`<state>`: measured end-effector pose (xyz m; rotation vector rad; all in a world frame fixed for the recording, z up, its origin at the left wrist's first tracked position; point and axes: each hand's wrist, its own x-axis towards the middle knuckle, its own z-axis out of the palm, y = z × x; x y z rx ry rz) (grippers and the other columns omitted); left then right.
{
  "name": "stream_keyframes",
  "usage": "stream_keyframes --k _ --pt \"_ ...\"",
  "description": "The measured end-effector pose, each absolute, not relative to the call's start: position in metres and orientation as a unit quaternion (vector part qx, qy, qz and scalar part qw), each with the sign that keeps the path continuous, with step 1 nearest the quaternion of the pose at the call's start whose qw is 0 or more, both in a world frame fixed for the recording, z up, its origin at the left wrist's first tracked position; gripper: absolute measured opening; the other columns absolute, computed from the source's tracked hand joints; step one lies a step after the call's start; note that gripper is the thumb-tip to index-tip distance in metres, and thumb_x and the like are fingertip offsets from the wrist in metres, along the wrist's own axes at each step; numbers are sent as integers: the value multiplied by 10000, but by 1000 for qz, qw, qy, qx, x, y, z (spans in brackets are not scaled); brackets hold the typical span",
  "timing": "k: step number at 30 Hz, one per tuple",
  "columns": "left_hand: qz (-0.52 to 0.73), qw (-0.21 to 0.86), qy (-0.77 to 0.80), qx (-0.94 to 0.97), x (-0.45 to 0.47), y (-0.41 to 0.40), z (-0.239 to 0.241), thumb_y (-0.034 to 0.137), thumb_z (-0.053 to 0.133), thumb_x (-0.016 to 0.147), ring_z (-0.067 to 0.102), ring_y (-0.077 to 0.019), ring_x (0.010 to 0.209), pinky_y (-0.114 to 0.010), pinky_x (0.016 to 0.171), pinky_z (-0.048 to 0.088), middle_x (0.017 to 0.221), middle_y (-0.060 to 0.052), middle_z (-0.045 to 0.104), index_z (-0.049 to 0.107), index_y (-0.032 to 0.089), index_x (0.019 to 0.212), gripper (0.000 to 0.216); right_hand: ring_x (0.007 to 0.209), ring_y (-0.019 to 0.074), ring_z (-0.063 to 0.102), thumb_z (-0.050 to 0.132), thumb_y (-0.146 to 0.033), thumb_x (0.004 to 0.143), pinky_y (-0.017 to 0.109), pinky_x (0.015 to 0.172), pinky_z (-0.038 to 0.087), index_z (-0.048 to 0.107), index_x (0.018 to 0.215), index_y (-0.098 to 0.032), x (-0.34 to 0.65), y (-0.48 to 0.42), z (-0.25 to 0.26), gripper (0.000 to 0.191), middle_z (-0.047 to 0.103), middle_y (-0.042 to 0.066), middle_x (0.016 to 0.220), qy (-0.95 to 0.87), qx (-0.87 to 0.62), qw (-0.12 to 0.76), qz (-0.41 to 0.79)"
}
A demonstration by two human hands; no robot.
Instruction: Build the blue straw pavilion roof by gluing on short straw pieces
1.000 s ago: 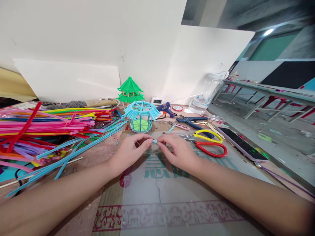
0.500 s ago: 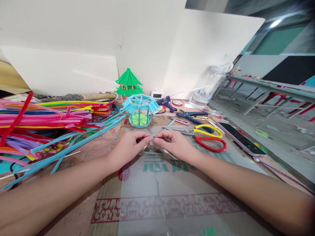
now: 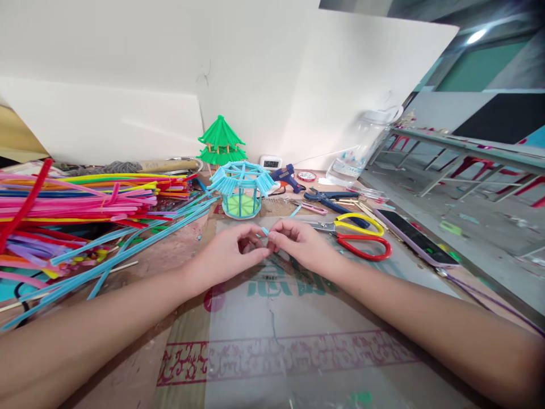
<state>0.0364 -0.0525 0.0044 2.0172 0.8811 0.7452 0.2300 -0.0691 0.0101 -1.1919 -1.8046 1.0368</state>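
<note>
Both hands meet: left hand (image 3: 230, 255), right hand (image 3: 303, 244), fingertips pinched tight on blue straw piece (image 3: 264, 232). Risk: tiny piece slips free, or kinks under squeeze.

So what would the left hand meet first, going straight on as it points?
Likely the right hand; the left hand points at its fingertips, a small blue piece pinched between.

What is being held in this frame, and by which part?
A short light-blue pipe cleaner piece, pinched between the fingertips of the left hand and the right hand. Only its upper tip shows.
</note>
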Motion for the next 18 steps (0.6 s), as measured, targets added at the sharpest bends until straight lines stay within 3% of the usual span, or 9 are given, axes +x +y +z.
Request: stream_keyframes --k 5,11,18 --pt "355 455 350 738 37 -48 -1 232 614 804 600 -120 749 -238 677 477 855 -6 632 526 165 1174 386 654 129 597 577 -364 857 257 634 453 575 787 -197 231 -68 11 182 661 2 700 -679 -457 376 435" --pt "371 411 376 743 35 -50 2 291 593 843 595 -115 691 -239 610 475 903 -11 618 561 202 1192 362 678 135 629 610 -365 837 273 675 471 573 826 -190 233 -65 6 179 687 8 712 -670 -447 370 463" --pt "372 390 373 755 34 -52 1 308 607 847 607 -118 715 -243 635 487 920 -17 658 606 205 1166 335 671 134 627 611 -338 830 279 686 470 594 868 -179 233 -65 6 164 702 11 704 -665 -449 369 469"
